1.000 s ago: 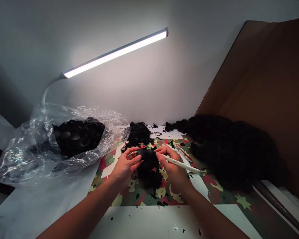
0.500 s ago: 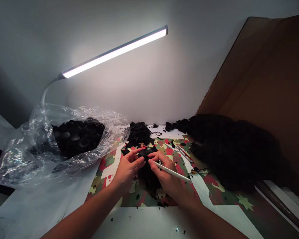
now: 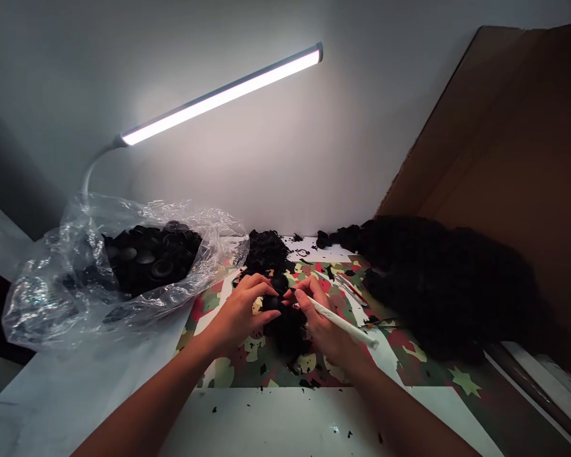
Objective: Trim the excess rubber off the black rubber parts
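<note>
My left hand [image 3: 247,308] has its thumb and fingers curved around a small black round piece [image 3: 272,303]. My right hand [image 3: 321,320] grips a white pen-shaped tool [image 3: 345,325], its dark tip pointing left toward the black piece and its back end slanting down to the right. The tip is too small to make out. Another black piece [image 3: 280,282] shows just beyond my left fingertips. Below and between both hands lies a heap of black scraps [image 3: 288,333] on a camouflage-patterned sheet [image 3: 233,374].
A clear plastic bag [image 3: 38,304] of black round parts stands at left under a lit bar lamp [image 3: 223,98]. Black scraps [image 3: 266,251] are piled behind my hands. At right are a large black heap [image 3: 447,285], a cardboard panel [image 3: 504,127] and slim tools [image 3: 352,290].
The left fingers have curled from stretched out to bent around the black piece. My right hand has shifted slightly right, and the white tool is tilted more steeply.
</note>
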`<action>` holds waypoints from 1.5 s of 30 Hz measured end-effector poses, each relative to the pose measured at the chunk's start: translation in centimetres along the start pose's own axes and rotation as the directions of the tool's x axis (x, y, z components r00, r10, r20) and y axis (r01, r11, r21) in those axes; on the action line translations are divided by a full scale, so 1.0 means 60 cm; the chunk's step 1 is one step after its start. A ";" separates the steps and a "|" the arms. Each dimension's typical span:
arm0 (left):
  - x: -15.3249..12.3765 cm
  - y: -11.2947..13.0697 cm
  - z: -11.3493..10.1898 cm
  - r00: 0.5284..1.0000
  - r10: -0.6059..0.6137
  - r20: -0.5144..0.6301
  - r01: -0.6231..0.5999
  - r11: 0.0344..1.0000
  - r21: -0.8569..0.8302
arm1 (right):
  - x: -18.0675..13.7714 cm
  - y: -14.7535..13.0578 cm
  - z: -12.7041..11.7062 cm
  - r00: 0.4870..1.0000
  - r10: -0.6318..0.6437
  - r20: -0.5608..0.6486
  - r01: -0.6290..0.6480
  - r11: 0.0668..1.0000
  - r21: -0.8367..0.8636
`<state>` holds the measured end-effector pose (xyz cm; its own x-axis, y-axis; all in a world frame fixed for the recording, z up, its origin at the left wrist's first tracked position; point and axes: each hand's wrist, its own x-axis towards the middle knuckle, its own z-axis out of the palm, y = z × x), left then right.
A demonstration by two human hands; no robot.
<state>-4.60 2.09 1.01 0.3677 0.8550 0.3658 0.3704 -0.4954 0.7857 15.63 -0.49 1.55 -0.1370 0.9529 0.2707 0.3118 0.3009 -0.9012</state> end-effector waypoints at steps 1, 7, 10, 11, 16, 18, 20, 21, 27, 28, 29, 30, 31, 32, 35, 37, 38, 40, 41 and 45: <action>0.000 0.005 0.002 1.000 0.006 -0.017 -0.006 0.999 -0.037 | -0.002 -0.001 0.005 1.000 0.009 -0.029 -0.009 1.000 -0.015; 0.000 0.018 0.009 0.987 -0.150 -0.065 0.128 0.956 -0.265 | -0.002 -0.003 0.011 1.000 -0.003 0.023 0.008 0.979 -0.206; 0.001 0.014 0.010 0.976 -0.179 -0.123 0.147 0.961 -0.236 | 0.004 -0.002 0.005 0.997 -0.041 0.058 0.050 0.987 -0.155; 0.001 0.012 0.012 0.972 -0.182 -0.146 0.149 0.966 -0.213 | 0.006 -0.002 0.004 0.997 -0.055 0.062 0.062 0.991 -0.121; -0.001 0.019 0.023 0.967 -0.189 -0.171 0.169 0.978 -0.124 | 0.010 0.004 0.013 0.991 -0.078 0.108 0.082 0.996 -0.038; -0.002 0.024 0.025 0.976 -0.179 -0.124 0.164 0.979 -0.124 | 0.011 0.007 0.017 0.989 -0.083 0.126 0.091 0.994 -0.059; -0.002 0.027 0.024 0.985 -0.161 -0.067 0.152 0.980 -0.127 | 0.013 0.011 0.016 0.985 -0.104 0.138 0.116 0.990 -0.085; -0.002 0.026 0.022 0.988 -0.147 -0.043 0.141 0.983 -0.121 | 0.014 0.011 0.014 0.984 -0.111 0.137 0.126 0.987 -0.101; 0.001 0.013 0.006 0.992 -0.127 0.020 0.128 0.991 -0.042 | 0.018 0.006 -0.010 0.976 -0.068 0.208 0.106 0.979 -0.177; 0.001 0.012 0.004 0.992 -0.128 0.020 0.129 0.991 -0.046 | 0.019 0.005 -0.013 0.970 -0.061 0.233 0.099 0.983 -0.153; 0.001 0.012 0.002 0.993 -0.119 0.013 0.119 0.991 -0.063 | 0.019 0.004 -0.015 0.967 -0.053 0.250 0.087 0.988 -0.124; 0.001 0.012 0.001 0.995 -0.104 0.000 0.104 0.990 -0.096 | 0.019 0.002 -0.015 0.966 -0.044 0.255 0.072 0.992 -0.101; 0.001 0.013 0.001 0.996 -0.092 -0.018 0.088 0.985 -0.147 | 0.019 0.001 -0.015 0.969 -0.032 0.247 0.056 0.994 -0.091; 0.001 0.013 0.002 0.995 -0.089 -0.032 0.081 0.974 -0.210 | 0.019 0.001 -0.013 0.973 -0.019 0.231 0.042 0.995 -0.091; -0.001 0.012 0.009 0.985 -0.166 -0.035 0.140 0.913 -0.383 | 0.017 0.003 -0.006 0.983 0.010 0.182 0.011 0.994 -0.110; -0.002 0.012 0.015 0.971 -0.236 -0.043 0.195 0.879 -0.435 | 0.016 0.008 -0.002 0.987 0.021 0.162 -0.002 0.993 -0.116; -0.003 0.012 0.019 0.964 -0.260 -0.057 0.209 0.873 -0.440 | 0.016 0.010 0.000 0.989 0.023 0.149 -0.005 0.993 -0.121; -0.003 0.013 0.024 0.953 -0.288 -0.094 0.223 0.878 -0.424 | 0.016 0.014 0.001 0.993 0.028 0.119 -0.012 0.991 -0.133; -0.003 0.013 0.026 0.950 -0.295 -0.106 0.228 0.883 -0.410 | 0.016 0.015 0.000 0.994 0.029 0.109 -0.015 0.991 -0.135; -0.002 0.011 0.031 0.945 -0.296 -0.140 0.233 0.909 -0.346 | 0.016 0.008 -0.002 0.991 0.035 0.130 -0.025 0.997 -0.076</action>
<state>-2.83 1.36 0.56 0.1184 0.9759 0.1833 0.1268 -0.1979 0.9720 15.78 0.56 1.41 -0.2470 0.9496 0.1930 0.3853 0.2789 -0.8796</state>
